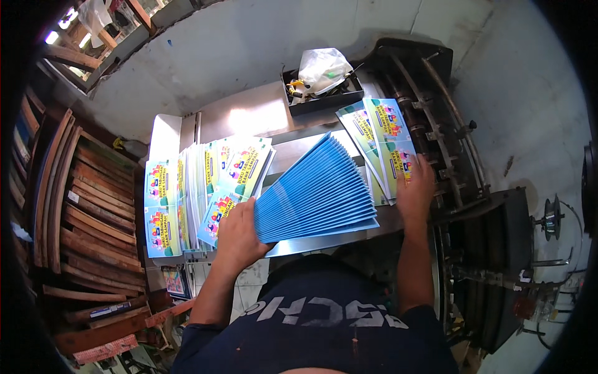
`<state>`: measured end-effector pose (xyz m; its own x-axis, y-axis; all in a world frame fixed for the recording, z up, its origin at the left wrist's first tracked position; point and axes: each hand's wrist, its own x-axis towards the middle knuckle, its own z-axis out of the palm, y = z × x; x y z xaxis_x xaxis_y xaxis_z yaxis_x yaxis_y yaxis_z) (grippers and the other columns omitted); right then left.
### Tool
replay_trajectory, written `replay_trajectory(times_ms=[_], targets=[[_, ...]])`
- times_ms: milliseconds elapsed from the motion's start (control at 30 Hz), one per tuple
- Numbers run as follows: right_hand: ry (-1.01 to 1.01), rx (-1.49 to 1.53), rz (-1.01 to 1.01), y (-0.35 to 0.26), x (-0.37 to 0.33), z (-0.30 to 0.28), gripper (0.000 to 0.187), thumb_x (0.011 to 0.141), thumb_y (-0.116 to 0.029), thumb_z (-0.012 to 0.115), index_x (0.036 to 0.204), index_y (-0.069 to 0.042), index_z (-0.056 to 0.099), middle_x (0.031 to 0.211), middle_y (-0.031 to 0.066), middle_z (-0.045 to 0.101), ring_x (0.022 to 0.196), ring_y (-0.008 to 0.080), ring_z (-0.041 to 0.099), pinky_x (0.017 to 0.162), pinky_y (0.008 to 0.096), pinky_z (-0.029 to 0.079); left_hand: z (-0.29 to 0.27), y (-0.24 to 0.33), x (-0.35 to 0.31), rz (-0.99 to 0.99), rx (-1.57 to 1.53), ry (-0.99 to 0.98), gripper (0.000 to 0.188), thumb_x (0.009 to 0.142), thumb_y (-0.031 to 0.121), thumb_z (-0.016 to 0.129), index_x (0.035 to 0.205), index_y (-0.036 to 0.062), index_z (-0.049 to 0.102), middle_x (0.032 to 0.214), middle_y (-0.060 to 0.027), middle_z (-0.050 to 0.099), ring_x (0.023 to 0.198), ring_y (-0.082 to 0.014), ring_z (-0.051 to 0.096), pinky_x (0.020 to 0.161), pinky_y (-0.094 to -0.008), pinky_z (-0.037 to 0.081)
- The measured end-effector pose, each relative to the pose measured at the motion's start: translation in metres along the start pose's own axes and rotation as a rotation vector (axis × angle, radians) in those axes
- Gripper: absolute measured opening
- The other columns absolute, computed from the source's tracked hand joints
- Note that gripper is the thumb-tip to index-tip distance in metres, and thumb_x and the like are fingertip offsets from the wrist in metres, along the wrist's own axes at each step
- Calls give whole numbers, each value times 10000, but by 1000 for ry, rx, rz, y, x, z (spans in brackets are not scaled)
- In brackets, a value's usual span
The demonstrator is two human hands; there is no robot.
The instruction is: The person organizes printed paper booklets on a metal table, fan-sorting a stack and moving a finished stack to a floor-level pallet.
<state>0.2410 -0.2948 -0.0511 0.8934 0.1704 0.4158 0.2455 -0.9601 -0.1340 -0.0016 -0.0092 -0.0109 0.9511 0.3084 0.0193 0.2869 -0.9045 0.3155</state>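
A thick fan of blue-edged booklets (311,193) spreads over the front of the metal table, its sheets opening to the right. My left hand (240,234) is closed on the fan's narrow left end; some of its fingers are hidden. At the right, my right hand (416,192) grips the right edge of a colourful printed booklet (391,137), which lies overlapping others of its kind. Left of the fan, a long row of the same printed booklets (193,181) leans over in layers, with a few loose ones (240,177) on top beside my left hand.
A black tray (327,100) with tools and a white plastic bag (324,71) stands at the back of the metal table (249,115). A dark machine with rods (430,118) borders the right side. Wooden slats (103,199) are stacked at the left.
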Motion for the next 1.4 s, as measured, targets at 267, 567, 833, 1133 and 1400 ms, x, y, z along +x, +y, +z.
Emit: replay_trajectory(times_ms=[267, 567, 833, 1133, 1400], targets=[[-186, 486, -706, -64, -26, -46, 425, 837, -338, 736, 1133, -48, 643, 1137, 108, 582, 1108, 276, 531, 964, 450, 392, -6, -8, 3, -22, 7, -26, 937, 670, 409, 840, 1346, -66, 398, 1196, -264, 559, 1122, -401, 563, 961, -482, 444], [-275, 427, -636, -64, -37, -46, 385, 867, -359, 698, 1097, -55, 642, 1100, 117, 563, 1085, 267, 522, 914, 441, 389, -5, -10, 3, 25, 71, 30, 861, 706, 382, 804, 1325, -77, 420, 1140, -239, 573, 1047, -376, 591, 866, -470, 485], [-371, 432, -598, -65, -41, -51, 368, 881, -363, 664, 1091, -61, 661, 1150, 115, 553, 1173, 275, 465, 990, 456, 314, -5, -10, 5, 20, 46, 22, 860, 718, 386, 795, 1323, -93, 415, 1137, -233, 568, 1036, -370, 592, 851, -469, 485], [-605, 746, -473, -61, -36, -39, 297, 874, -315, 658, 1048, -74, 662, 1165, 118, 561, 1191, 289, 469, 1034, 466, 273, -4, -11, 5, 17, 53, 30, 858, 699, 380, 811, 1313, -77, 423, 1134, -240, 571, 1041, -391, 589, 883, -471, 478], [-592, 992, -408, -56, -40, -28, 233, 866, -255, 676, 1036, -97, 662, 1018, 92, 633, 1053, 269, 564, 1011, 439, 306, -7, -10, 5, -3, 20, 15, 873, 685, 392, 827, 1307, -73, 428, 1135, -257, 579, 1054, -403, 588, 906, -471, 475]])
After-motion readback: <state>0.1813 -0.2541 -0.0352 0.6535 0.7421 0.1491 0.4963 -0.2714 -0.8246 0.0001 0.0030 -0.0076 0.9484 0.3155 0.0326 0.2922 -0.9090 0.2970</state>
